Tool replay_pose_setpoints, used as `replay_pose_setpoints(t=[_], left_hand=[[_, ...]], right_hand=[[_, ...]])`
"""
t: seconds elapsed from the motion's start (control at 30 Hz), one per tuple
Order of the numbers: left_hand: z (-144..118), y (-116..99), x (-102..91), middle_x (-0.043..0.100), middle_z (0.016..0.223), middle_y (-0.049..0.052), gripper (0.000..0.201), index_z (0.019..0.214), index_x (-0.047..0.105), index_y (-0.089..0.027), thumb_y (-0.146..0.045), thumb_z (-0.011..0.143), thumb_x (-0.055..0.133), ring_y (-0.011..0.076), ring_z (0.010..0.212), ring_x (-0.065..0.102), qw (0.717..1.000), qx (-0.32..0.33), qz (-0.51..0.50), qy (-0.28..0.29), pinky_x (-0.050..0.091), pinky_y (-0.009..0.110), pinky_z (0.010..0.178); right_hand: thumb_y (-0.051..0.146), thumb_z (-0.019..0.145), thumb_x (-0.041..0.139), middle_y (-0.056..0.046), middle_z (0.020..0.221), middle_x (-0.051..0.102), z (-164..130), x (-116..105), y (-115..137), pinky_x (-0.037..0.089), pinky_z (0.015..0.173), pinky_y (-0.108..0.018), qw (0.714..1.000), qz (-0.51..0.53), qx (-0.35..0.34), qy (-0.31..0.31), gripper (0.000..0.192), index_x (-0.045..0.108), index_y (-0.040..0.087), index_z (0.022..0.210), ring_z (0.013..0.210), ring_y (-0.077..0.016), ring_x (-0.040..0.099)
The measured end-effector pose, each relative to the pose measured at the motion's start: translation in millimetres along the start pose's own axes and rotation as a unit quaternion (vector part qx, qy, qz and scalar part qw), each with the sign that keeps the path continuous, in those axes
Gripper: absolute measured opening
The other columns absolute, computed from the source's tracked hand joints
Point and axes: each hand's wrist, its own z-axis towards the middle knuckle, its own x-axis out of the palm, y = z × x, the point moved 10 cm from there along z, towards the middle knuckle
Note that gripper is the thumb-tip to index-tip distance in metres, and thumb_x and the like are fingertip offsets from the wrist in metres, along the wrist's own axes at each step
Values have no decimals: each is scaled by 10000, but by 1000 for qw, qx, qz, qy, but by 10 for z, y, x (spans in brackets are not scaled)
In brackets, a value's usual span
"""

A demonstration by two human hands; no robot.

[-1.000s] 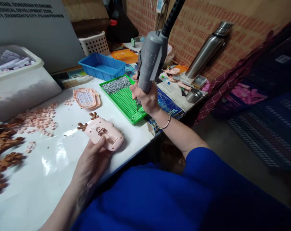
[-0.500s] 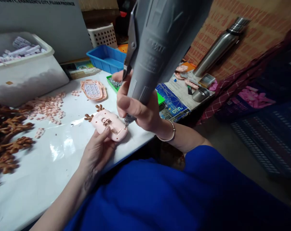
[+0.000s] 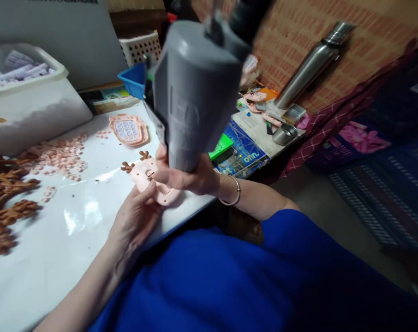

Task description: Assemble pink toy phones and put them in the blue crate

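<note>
My left hand grips a pink plastic toy case with brown antlers, its back face up, thumb across the face. Screw holes and a recess show on that face. Wrapped round the lower end of a grey electric screwdriver is my right hand, held over the case. The screwdriver's tip is hidden behind my fingers, so I cannot tell whether it touches the case. Behind it, part of a green tray shows.
Brown antler pieces and small pink parts lie on the left of the table. Pink keypad panels are stacked farther back. A white bin and a blue tray stand behind. At right are a steel flask and a metal cup.
The screwdriver has swung more upright, its top now in sight, and my right hand has shifted left over the toy case. My left hand still holds the case in nearly the same place.
</note>
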Motion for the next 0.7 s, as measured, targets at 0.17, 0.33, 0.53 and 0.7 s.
replay_pose_setpoints(t=[0.17, 0.33, 0.53, 0.7], left_hand=[[-13, 5, -60, 757, 948, 79, 349, 1144, 694, -129, -6, 920, 456, 122, 749, 712, 999, -6, -5, -48, 607, 192, 740], [9, 39, -68, 755, 933, 84, 341, 1139, 695, -138, -7, 917, 472, 129, 738, 721, 998, -25, -18, -54, 608, 190, 707], [2, 39, -77, 753, 910, 62, 362, 1144, 698, -161, 2, 906, 478, 131, 726, 720, 997, -22, -26, -64, 603, 176, 674], [-9, 43, -106, 754, 939, 52, 347, 1157, 702, -188, -40, 917, 500, 137, 744, 717, 998, -23, -16, -64, 610, 187, 689]], right_hand=[[631, 655, 746, 75, 565, 527, 142, -358, 189, 498, 542, -294, 995, 38, -73, -55, 526, 571, 244, 965, 520, -122, 535], [677, 651, 736, 114, 547, 497, 173, -1005, 229, 470, 517, -249, 965, -54, -145, -214, 614, 514, 229, 1008, 448, -57, 464], [759, 670, 668, 95, 557, 493, 145, -1233, -42, 496, 559, -286, 952, -90, -107, -272, 612, 559, 244, 982, 473, -85, 481], [701, 665, 719, 85, 577, 507, 144, -1262, -108, 498, 551, -289, 952, -72, -105, -280, 578, 542, 237, 961, 472, -95, 495]])
